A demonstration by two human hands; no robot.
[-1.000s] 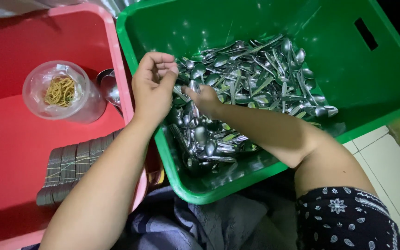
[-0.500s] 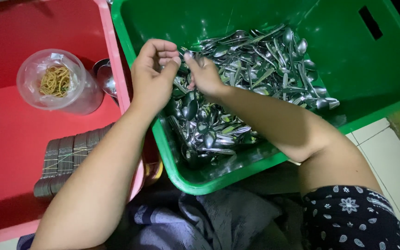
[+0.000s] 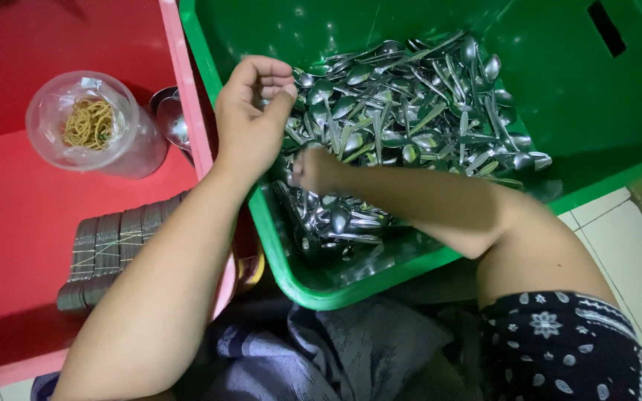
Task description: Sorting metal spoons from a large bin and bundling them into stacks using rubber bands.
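A green plastic crate point(image 3: 313, 293) holds a heap of loose steel spoons point(image 3: 410, 111). My left hand point(image 3: 250, 119) hovers over the crate's left edge with its fingers curled in and thumb against them. A few spoon handles seem to stick out under its palm. My right hand point(image 3: 313, 169) is pressed down into the near-left part of the heap, just below the left hand. Its fingers are buried among the spoons and hidden.
A red crate point(image 3: 9, 215) stands to the left. It holds a clear plastic cup of yellow rubber bands point(image 3: 87, 122) and a row of banded spoon bundles point(image 3: 113, 245). Dark cloth point(image 3: 336, 349) lies on my lap, and white floor tiles point(image 3: 633, 252) show at the right.
My right hand has dropped from beside the left hand's fingers down into the spoon heap. My left hand has stayed over the crate's edge.
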